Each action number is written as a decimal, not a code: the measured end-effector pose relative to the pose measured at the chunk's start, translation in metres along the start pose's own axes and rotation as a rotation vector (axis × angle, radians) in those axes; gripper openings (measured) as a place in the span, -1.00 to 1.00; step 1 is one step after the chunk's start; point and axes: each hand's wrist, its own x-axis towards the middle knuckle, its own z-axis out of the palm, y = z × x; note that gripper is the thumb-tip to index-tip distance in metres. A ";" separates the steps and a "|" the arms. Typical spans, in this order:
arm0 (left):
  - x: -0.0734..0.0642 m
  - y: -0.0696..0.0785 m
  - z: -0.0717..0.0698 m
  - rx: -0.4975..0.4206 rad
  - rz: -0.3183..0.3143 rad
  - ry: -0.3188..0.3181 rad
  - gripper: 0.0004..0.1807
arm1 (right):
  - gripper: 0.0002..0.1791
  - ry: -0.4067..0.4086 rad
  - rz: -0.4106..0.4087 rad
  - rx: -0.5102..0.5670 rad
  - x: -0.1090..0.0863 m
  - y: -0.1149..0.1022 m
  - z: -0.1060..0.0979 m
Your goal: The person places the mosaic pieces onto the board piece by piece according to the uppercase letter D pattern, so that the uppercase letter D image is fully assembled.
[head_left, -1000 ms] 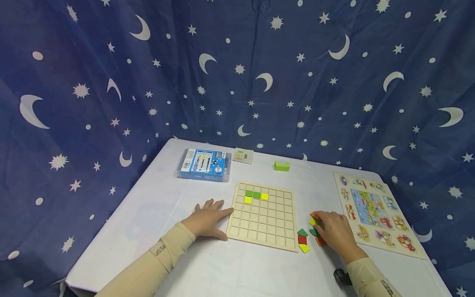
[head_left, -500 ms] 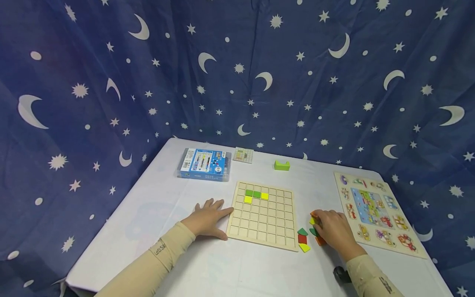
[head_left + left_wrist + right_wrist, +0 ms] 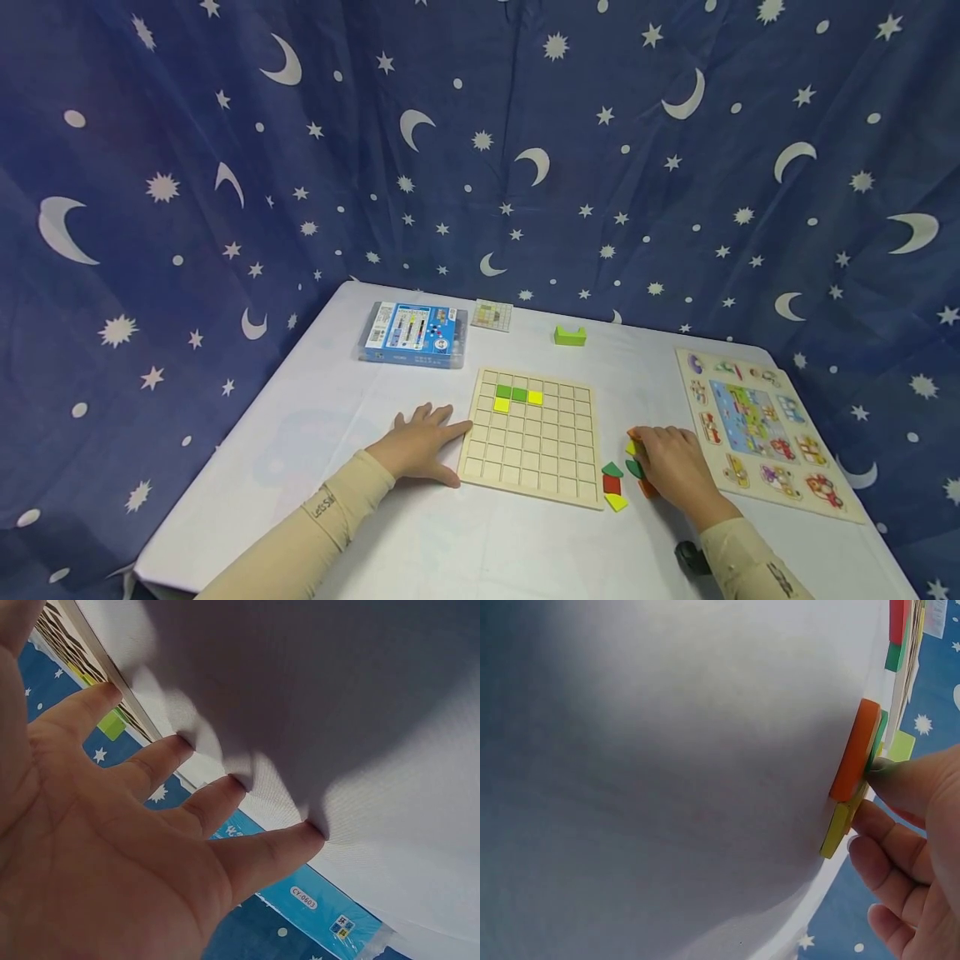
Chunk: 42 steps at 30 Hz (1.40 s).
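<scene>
My left hand lies with spread fingers on the white cloth, a fingertip at the left edge of the wooden grid board. Two green squares and two yellow squares sit in the board's upper-left cells. Right of the board, my right hand has thumb and index finger on either side of a yellow wooden piece, pinching it among others. An orange piece and a dark green piece lie by the thumb. The palm hides part of this group.
A green piece, a red piece and a yellow piece lie beside the board's lower-right corner. Behind stand a blue box, a pattern card and a green block. A picture puzzle board lies right.
</scene>
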 end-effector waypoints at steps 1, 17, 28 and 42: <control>0.000 0.000 0.000 0.000 -0.001 0.000 0.06 | -0.65 -0.006 0.001 -0.001 0.000 -0.001 -0.001; -0.002 0.002 0.000 -0.015 -0.002 -0.002 0.04 | -0.61 0.016 -0.049 -0.018 -0.004 -0.002 -0.003; -0.002 0.001 -0.001 -0.018 -0.002 -0.012 0.03 | -0.58 -0.037 -0.048 0.018 0.008 -0.020 -0.009; -0.003 0.002 -0.002 -0.010 -0.006 -0.013 0.04 | -0.60 0.009 -0.177 0.009 0.043 -0.067 -0.008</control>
